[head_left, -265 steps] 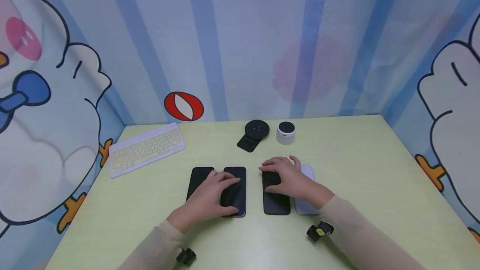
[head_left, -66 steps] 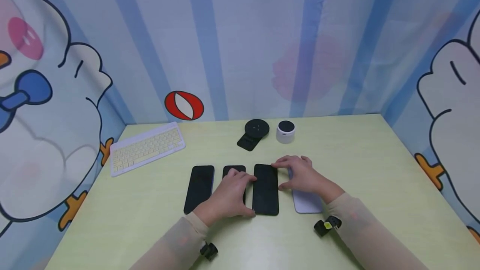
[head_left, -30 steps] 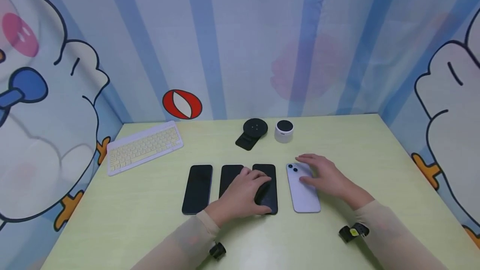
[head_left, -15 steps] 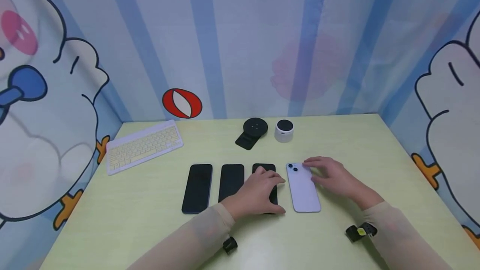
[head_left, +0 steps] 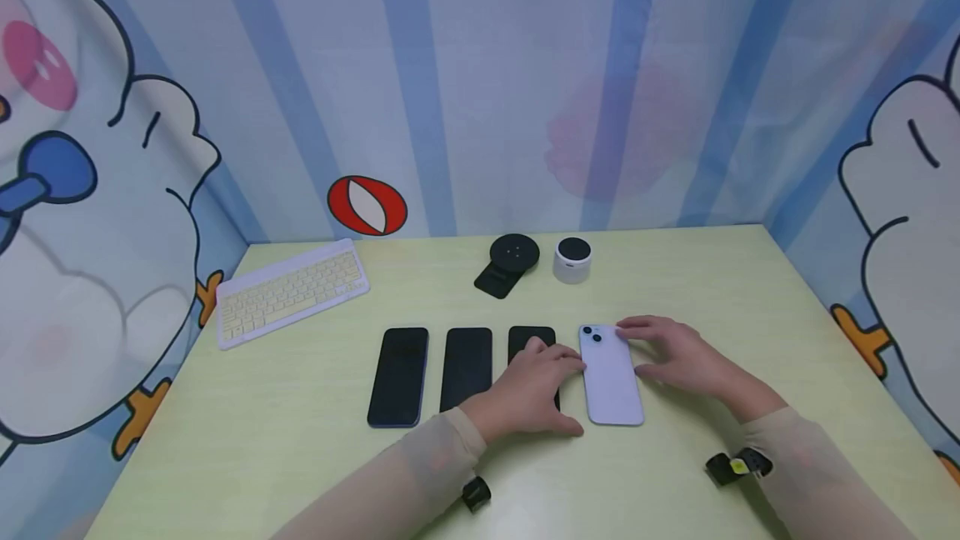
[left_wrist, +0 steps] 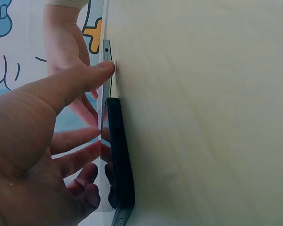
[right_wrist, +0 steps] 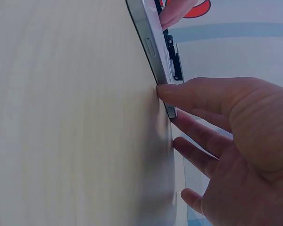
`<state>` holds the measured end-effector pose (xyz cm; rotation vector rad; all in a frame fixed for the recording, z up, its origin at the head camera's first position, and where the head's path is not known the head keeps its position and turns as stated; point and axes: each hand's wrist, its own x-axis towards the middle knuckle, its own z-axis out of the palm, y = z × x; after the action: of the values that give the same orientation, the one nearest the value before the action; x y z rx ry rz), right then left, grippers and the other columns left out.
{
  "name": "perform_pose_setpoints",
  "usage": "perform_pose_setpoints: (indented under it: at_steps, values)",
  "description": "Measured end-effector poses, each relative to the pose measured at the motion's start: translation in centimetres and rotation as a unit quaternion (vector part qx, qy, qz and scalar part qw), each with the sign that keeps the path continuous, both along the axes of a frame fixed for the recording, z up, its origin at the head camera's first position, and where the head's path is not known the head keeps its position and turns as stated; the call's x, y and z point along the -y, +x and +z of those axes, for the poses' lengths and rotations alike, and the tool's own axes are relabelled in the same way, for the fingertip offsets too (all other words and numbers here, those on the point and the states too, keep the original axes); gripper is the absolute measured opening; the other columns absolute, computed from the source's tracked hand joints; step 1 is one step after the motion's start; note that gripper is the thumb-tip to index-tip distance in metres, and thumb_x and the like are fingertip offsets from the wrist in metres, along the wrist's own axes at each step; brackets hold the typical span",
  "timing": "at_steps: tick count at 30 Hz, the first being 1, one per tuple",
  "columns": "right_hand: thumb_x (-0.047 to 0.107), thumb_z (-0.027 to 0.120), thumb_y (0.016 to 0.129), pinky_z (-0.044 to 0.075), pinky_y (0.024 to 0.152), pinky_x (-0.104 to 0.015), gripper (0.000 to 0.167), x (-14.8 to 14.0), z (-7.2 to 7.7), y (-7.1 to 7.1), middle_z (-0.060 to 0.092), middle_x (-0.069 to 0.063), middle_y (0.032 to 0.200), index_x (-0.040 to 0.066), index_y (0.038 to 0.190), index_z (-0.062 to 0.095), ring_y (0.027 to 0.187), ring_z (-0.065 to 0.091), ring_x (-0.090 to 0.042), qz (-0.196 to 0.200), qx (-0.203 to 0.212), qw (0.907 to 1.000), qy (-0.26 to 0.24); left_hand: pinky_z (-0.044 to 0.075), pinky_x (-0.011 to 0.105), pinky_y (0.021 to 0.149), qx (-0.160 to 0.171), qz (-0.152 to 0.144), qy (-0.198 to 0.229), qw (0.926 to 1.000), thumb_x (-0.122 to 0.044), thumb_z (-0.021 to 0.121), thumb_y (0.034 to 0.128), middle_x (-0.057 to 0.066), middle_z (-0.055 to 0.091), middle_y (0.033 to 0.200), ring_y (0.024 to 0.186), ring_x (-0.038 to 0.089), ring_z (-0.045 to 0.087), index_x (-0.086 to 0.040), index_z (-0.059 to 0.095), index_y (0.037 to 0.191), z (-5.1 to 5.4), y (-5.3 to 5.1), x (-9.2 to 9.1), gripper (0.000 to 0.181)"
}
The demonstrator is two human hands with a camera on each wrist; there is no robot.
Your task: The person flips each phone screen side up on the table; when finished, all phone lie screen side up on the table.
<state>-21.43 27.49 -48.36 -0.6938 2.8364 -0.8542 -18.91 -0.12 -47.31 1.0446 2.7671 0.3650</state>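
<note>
A lavender phone (head_left: 613,386) lies back up on the table, with my hands at its two long sides. My left hand (head_left: 528,390) reaches over the third black phone (head_left: 531,334) and hides most of it; its fingertips touch the lavender phone's left edge, and the thumb is by the lower left corner. At the right edge, my right hand (head_left: 678,357) touches with thumb and forefinger, its other fingers spread, as the right wrist view shows. Two more black phones, one at the far left (head_left: 397,377) and one beside it (head_left: 466,367), lie screen up in the same row.
A white keyboard (head_left: 292,294) lies slanted at the back left. Behind the phones are a black folding stand with a round pad (head_left: 513,253) and a small white cylinder with a dark top (head_left: 572,263). A printed curtain (head_left: 495,90) hangs along the table's back edge.
The third black phone has shifted left, nearer the second. My right hand left it for the lavender phone's right edge. My left hand has moved rightward across the black phones to the lavender one.
</note>
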Motion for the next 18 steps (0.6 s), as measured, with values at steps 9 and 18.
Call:
perform_pose_setpoints:
  at_steps: [9, 18]
  values:
    - [0.014, 0.083, 0.087, 0.036, 0.113, -0.066, 0.057, -0.06, -0.16, 0.64, 0.058, -0.022, 0.146, 0.002, 0.139, 0.064, 0.139, 0.047, -0.048, -0.046, 0.020, 0.9986, -0.016, 0.041, 0.027, 0.089, -0.008, 0.032, 0.012, 0.9994, -0.054, 0.086, 0.0786, -0.004, 0.059, 0.146, 0.112, 0.018, 0.044, -0.020, 0.063, 0.140, -0.22, 0.12, -0.61, 0.073]
    - [0.014, 0.084, 0.085, 0.038, 0.112, -0.065, 0.059, 0.21, -0.24, 0.93, 0.057, -0.021, 0.147, 0.003, 0.139, 0.064, 0.139, 0.047, -0.048, -0.066, 0.027, 0.9970, -0.028, 0.041, 0.028, 0.088, -0.016, 0.049, 0.005, 0.9987, -0.054, 0.088, 0.0747, -0.005, 0.061, 0.143, 0.111, 0.017, 0.046, -0.021, 0.065, 0.138, -0.24, -0.13, -0.96, 0.075]
